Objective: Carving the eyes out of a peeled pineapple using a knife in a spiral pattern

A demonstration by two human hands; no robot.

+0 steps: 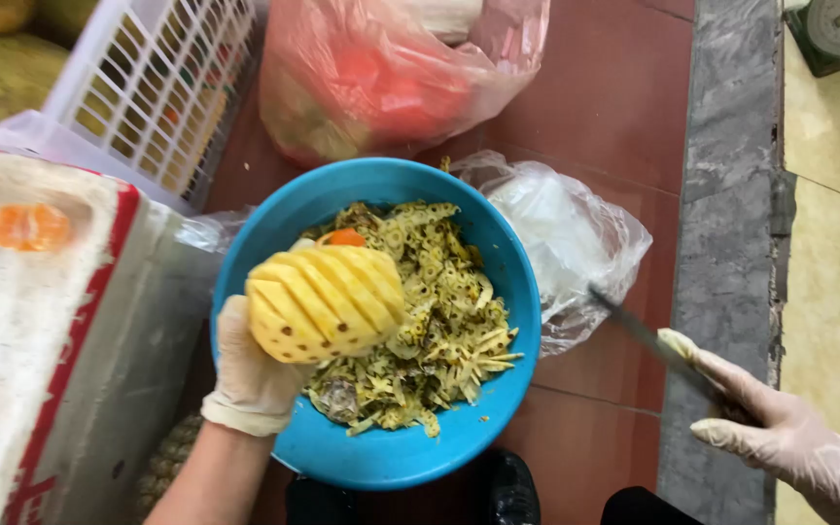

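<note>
My left hand (248, 374), in a thin pale glove, grips a peeled yellow pineapple (325, 301) with spiral grooves cut into it. I hold it over the left side of a blue bowl (381, 467) filled with pineapple peel scraps (435, 331). My right hand (780, 433), also gloved, is out to the right and holds a dark-bladed knife (639, 331). The blade points up and left toward the bowl, apart from the fruit.
A pink plastic bag (391, 73) lies behind the bowl and a clear plastic bag (566, 233) to its right. A white basket (153, 87) stands top left, a white foam box (41, 321) at left. A grey stone strip (726, 194) borders the red tiles.
</note>
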